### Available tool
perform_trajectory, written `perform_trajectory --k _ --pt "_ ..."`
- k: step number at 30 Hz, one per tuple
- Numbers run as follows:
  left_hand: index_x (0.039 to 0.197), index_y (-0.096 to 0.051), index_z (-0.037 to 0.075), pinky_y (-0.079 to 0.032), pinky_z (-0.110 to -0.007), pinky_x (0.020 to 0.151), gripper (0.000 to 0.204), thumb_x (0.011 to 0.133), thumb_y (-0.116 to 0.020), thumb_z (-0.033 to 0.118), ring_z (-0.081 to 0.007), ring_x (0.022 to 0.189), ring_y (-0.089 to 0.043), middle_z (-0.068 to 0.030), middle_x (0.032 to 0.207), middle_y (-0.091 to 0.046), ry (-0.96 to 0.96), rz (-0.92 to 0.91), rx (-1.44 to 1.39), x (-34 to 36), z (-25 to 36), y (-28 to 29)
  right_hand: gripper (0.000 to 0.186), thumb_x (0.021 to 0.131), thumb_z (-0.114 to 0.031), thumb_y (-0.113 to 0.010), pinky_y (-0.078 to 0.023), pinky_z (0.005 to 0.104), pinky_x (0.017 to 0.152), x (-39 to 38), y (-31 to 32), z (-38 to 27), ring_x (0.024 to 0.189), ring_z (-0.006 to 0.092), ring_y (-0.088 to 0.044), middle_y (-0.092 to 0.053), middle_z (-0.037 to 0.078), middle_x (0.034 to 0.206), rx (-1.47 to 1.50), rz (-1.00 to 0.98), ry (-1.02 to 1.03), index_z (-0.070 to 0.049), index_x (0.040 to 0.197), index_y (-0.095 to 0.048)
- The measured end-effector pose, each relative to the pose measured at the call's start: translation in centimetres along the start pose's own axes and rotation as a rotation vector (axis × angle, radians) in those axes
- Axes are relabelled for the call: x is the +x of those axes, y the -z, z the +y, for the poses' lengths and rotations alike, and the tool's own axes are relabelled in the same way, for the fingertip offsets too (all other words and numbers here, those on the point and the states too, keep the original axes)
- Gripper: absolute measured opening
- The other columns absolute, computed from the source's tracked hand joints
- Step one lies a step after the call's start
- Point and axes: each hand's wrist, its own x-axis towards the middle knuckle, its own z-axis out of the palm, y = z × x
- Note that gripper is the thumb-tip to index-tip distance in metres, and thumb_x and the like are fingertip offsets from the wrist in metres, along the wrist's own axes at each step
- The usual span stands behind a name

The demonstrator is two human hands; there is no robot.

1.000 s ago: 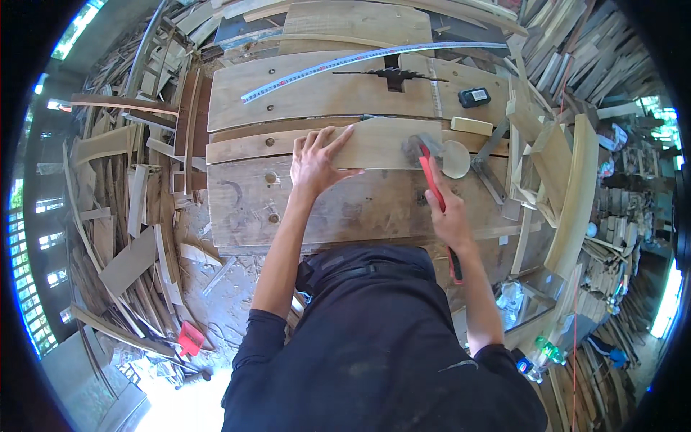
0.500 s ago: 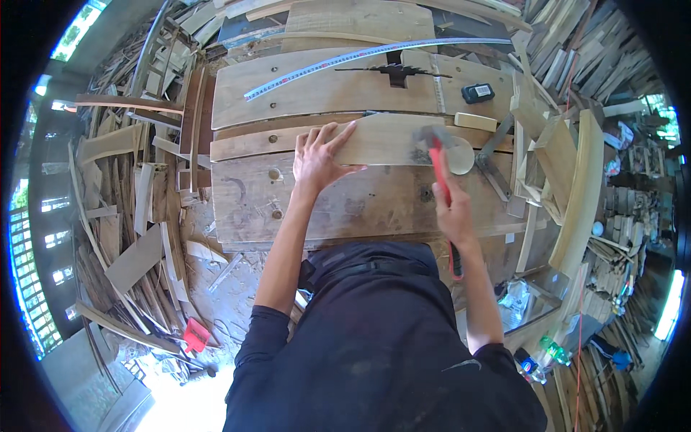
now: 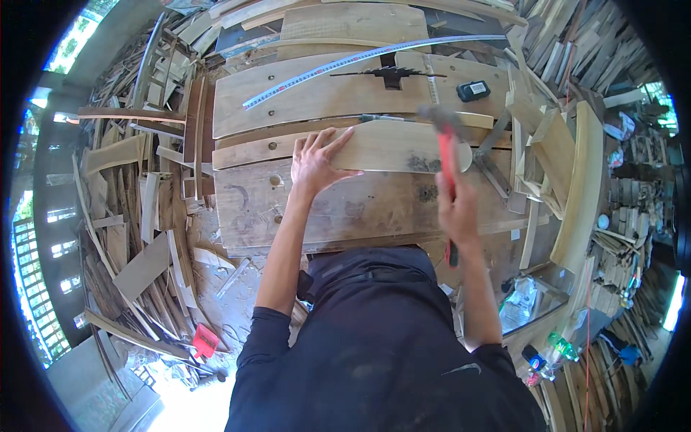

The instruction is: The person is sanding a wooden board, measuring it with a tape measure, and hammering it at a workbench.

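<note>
On the left end of the pale board [image 3: 389,146], it's the left hand [image 3: 314,165], grip spread on the wood, and that board lies across the surface [image 3: 331,209]! At the board's right end, the right hand [image 3: 458,210] has its grip closed round a red-handled hammer [image 3: 448,155], head blurred near the far corner; beyond the board stretches a measuring tape [image 3: 360,57].

Workbench [image 3: 324,209]; on it, board [image 3: 389,146], right portion of left hand [image 3: 313,162] upon it; hammer [image 3: 448,147] in right hand [image 3: 458,209], at the board's right end; measuring strip [image 3: 389,49] behind the board; device [image 3: 473,91] between, farther right; timber [image 3: 144,266] left of workbench.
</note>
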Motion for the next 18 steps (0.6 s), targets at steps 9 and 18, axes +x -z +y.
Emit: perform_trajectory --k 9,18 --pt "0.151 -0.06 0.027 -0.043 -0.044 0.111 0.1 0.062 -0.094 0.056 -0.0264 0.127 -0.062 -0.0026 0.138 -0.066 -0.059 0.094 -0.212 -1.0 -2.2 0.6 0.06 0.108 -0.01 -0.056 -0.055 0.0409 0.091 0.7 -0.9 -1.9 0.112 0.037 -0.074 -0.065 0.027 0.138 0.041 0.058 0.072 -0.014 0.165 -0.037" --pt "0.147 -0.063 0.017 -0.048 -0.046 0.105 0.102 0.056 -0.1 0.044 -0.0285 0.119 -0.064 -0.007 0.128 -0.068 -0.014 0.205 -0.324 -3.4 -5.3 0.6 0.059 0.108 -0.011 -0.056 -0.055 0.0419 0.094 0.2 -2.6 -2.6 0.119 0.0425 -0.07 -0.064 0.027 0.14 -0.005 -0.026 0.012 -0.016 0.164 -0.039"
